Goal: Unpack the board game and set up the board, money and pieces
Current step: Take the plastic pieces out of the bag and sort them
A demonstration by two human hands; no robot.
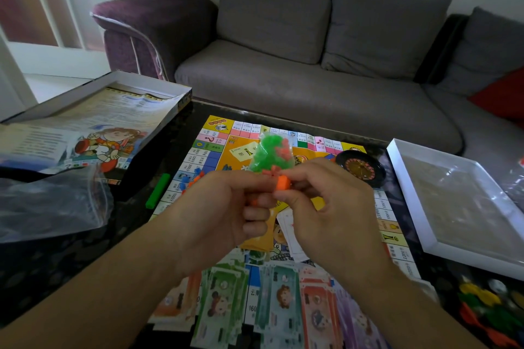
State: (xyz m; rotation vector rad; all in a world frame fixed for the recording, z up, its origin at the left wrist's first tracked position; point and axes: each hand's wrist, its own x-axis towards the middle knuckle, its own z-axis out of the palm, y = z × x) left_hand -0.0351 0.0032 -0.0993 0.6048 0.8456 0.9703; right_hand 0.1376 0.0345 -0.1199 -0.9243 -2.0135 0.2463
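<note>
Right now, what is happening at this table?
A person is setting up a board game. Both hands, left hand and right hand, hold a small orange piece above the unfolded board. Paper money lies in rows at the near edge. A roulette wheel sits on the board.

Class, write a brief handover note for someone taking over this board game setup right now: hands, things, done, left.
Left hand and right hand together pinch an orange piece above the board, with the bag of green pieces just behind.
Done: board unfolded, money fanned along the near edge, roulette wheel out.
Left: unbag and place pieces; more lie loose at right.
</note>
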